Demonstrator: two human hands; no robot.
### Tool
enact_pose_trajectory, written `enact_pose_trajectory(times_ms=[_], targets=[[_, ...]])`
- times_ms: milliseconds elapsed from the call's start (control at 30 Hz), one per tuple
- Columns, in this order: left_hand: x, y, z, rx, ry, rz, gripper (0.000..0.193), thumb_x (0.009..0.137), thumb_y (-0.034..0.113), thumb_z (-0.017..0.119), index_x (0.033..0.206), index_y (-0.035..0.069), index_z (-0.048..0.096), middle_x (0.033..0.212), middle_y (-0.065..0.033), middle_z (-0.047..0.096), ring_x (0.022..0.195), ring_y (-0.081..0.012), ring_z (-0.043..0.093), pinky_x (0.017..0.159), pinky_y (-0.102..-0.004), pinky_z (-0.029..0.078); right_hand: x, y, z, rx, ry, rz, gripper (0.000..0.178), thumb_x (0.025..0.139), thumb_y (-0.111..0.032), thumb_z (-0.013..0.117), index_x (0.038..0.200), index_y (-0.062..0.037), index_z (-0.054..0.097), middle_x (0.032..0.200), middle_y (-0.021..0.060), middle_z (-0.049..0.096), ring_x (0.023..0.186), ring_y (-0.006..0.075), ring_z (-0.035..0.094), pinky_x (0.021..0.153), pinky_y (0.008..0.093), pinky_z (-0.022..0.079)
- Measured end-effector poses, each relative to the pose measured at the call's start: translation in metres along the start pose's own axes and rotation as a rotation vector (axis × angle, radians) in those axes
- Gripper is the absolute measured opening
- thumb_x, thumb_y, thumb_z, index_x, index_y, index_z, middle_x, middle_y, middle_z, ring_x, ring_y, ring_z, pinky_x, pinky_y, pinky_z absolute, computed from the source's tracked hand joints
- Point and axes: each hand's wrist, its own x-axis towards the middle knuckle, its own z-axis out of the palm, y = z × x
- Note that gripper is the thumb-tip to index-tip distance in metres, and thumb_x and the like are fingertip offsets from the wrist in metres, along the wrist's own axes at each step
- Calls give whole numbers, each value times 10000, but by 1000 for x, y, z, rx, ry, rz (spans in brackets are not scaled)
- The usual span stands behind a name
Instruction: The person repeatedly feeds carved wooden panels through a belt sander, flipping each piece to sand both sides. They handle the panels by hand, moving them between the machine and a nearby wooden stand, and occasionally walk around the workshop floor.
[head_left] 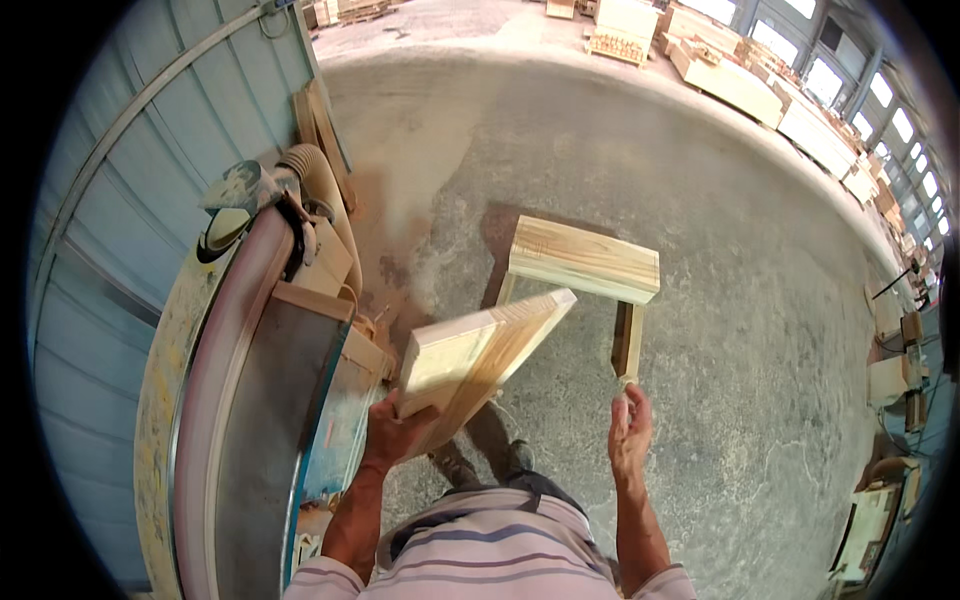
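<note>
Over by the belt machine [265, 430], the person's left hand [396, 432] grips the lower end of a tilted wooden board [480, 350]. The right hand [630, 430], fingers loosely bent, is just by the near right corner of a wooden stand [635, 340], whose far edge carries thick striped timber [585, 255].

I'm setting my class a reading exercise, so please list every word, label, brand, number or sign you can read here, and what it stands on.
No text can be read in this picture.
Wooden board in the left hand: no legible text.
Pale wooden block beyond it: faint marks near its left end, too blurred to tell whether they are writing.
</note>
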Motion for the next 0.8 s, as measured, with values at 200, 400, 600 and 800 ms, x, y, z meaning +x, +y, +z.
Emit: enact_pose_trajectory(times_ms=[200, 400, 600, 800], targets=[[30, 53, -24, -300, 293, 202, 314, 733, 222, 746, 942, 16, 633, 838, -15, 636, 763, -84, 556, 656, -259, 461, -22, 67, 13, -69, -106, 207, 482, 856, -374, 571, 1083, 50, 538, 994, 189, 606, 893, 268, 587, 787, 352, 457], [29, 35, -56, -629, 618, 149, 735, 722, 318, 747, 1271, -14, 388, 1238, -124, 470, 1110, -216, 462, 960, -365, 375, -28, 114, 34, -127, -157, 358, 504, 848, -410, 573, 1042, 54, 556, 946, 152, 623, 905, 218, 576, 796, 331, 448], [14, 22, -60, -1150, 501, 121, 659, 848, 434, 572, 1329, 40, 354, 1307, -105, 427, 1188, -256, 415, 994, -406, 345, 9, 144, 38, 337, -181, 426, 530, 900, -457, 464, 1086, 31, 552, 991, 131, 611, 914, 203, 566, 823, 331, 432], [-8, -15, -57, -1343, 513, -20, 593, 876, 440, 518, 1327, 81, 375, 1308, -87, 445, 1185, -260, 428, 987, -417, 356, 43, 54, 17, 811, -422, 525, 582, 913, -489, 420, 1257, -21, 447, 1184, 111, 557, 1052, 196, 547, 923, 334, 412]])
